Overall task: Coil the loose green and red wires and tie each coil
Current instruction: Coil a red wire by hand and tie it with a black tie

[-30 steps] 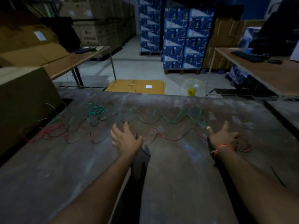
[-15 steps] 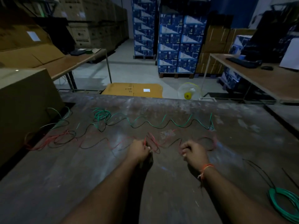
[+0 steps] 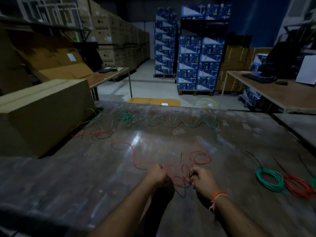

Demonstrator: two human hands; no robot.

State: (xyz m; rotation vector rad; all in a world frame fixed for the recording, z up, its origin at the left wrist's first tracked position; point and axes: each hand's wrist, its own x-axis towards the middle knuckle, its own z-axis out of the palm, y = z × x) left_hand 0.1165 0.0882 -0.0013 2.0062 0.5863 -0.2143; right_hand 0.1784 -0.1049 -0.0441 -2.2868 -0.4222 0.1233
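The person's left hand [image 3: 157, 174] and right hand [image 3: 202, 178] sit close together at about 6 o'clock on the table [image 3: 71, 177], each with fingers curled around the red wire [image 3: 136, 161]. Between the two fists the wire bunches into a few slack loops, and more loops spring out toward 1 o'clock of the right hand. From the left hand the wire trails away toward 11 o'clock, ending in a tangle near the cardboard box [image 3: 42, 113]. The green wire [image 3: 171, 124] lies untouched in a wavy line across the far side of the table at 12 o'clock. At 3 o'clock a green coil [image 3: 269, 179] and a red coil [image 3: 298, 186] lie touching side by side.

The wire looks thin, light and springy: it holds its kinks and will likely pop out of shape if let go. A good hold is probably pinching the gathered loops in one fist while the other hand feeds the long trailing end, sliding along it so it does not snag
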